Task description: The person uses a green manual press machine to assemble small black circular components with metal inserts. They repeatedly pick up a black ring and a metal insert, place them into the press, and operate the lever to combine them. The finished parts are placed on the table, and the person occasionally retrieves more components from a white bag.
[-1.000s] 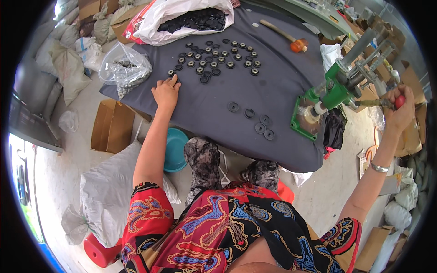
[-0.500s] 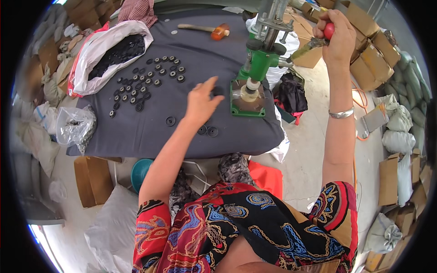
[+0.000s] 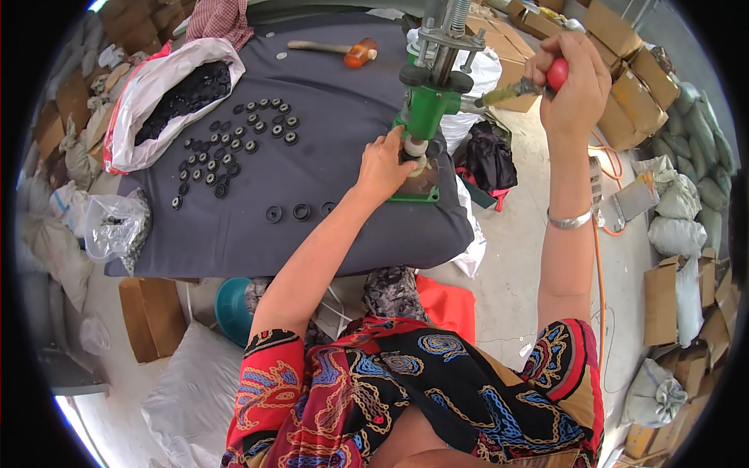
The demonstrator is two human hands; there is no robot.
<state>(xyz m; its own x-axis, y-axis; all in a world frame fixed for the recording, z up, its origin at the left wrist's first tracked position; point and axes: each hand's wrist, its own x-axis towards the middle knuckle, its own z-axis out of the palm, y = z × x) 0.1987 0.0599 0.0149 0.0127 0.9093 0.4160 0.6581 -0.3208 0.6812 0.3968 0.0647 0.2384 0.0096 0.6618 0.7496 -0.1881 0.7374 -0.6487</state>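
At the right end of the grey-covered table stands a green press with a steel column. The right hand curls around its red knob; the left hand reaches to the press's foot, thumb and forefinger parted, and whether it grips anything I cannot tell. Small black discs, many with pale metallic centres, lie scattered leftward.
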